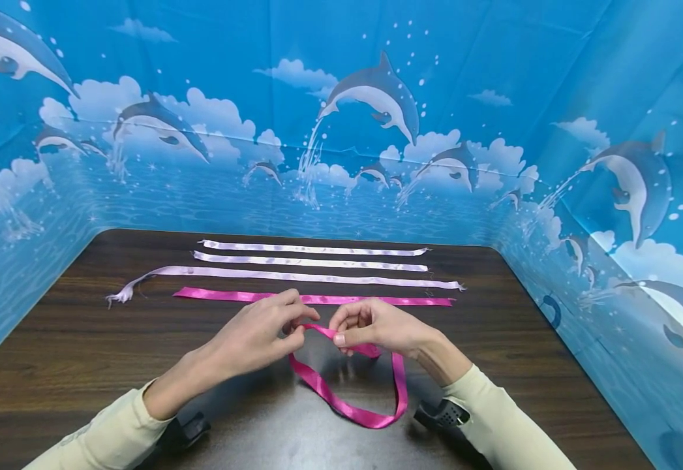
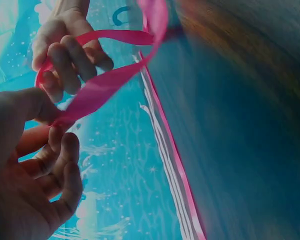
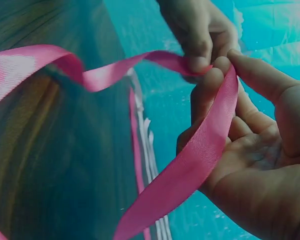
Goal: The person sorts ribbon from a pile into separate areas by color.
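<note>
A bright pink satin ribbon [image 1: 370, 418] hangs in a loop between both hands, its lower bend near the tabletop. My left hand [image 1: 267, 329] pinches one part of it between thumb and fingertip; the left wrist view shows this pinch on the ribbon [image 2: 97, 92]. Close by on the right, my right hand [image 1: 376, 324] pinches another part between thumb and index finger, clear in the right wrist view on the ribbon [image 3: 190, 160]. A short stretch of ribbon spans the small gap between the hands. The ribbon's ends cannot be made out.
Beyond the hands, a straight pink ribbon [image 1: 200, 293] lies across the dark wood table [image 1: 42, 365]. Behind it lie three pale lilac ribbons, the nearest lilac ribbon [image 1: 318, 277] having a frayed, bent left end. A blue dolphin-print curtain [image 1: 229, 183] surrounds the table's back and sides.
</note>
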Demonstrator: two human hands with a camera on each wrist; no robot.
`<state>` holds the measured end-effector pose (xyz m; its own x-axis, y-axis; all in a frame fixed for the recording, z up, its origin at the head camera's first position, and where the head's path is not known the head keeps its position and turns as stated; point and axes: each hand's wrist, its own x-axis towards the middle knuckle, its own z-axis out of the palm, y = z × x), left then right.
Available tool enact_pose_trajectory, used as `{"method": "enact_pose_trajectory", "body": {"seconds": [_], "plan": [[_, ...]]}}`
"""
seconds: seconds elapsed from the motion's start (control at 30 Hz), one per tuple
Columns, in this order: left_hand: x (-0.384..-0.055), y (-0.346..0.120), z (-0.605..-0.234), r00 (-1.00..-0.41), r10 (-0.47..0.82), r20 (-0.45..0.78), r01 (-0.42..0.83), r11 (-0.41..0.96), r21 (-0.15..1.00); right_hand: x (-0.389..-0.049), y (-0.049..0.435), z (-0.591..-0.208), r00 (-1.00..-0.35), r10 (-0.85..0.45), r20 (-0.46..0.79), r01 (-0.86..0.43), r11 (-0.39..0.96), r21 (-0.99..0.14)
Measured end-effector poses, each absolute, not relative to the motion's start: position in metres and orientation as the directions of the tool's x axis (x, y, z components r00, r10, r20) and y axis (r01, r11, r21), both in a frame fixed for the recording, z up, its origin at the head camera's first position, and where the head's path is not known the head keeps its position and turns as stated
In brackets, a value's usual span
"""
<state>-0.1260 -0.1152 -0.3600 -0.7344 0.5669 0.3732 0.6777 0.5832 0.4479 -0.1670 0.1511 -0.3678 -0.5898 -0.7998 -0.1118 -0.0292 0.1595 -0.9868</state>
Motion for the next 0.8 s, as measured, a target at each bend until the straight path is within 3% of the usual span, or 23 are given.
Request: {"method": "enact_pose_trajectory", "body": {"seconds": [0.4, 0.8], "plan": [[-0.13, -0.12, -0.358, -0.743, 0.617, 0.259, 0.621, 0.49, 0.611, -0.16, 0.159, -0.34, -0.661, -0.75, 0.012, -0.325, 0.272, -0.906], [-0.138, -0.132, -0.348, -0.764, 0.611, 0.208, 0.563, 0.475, 0.676, -0.164, 0.195, -0.308, -0.786, -0.607, 0.112, -0.389, 0.345, -0.854]]}}
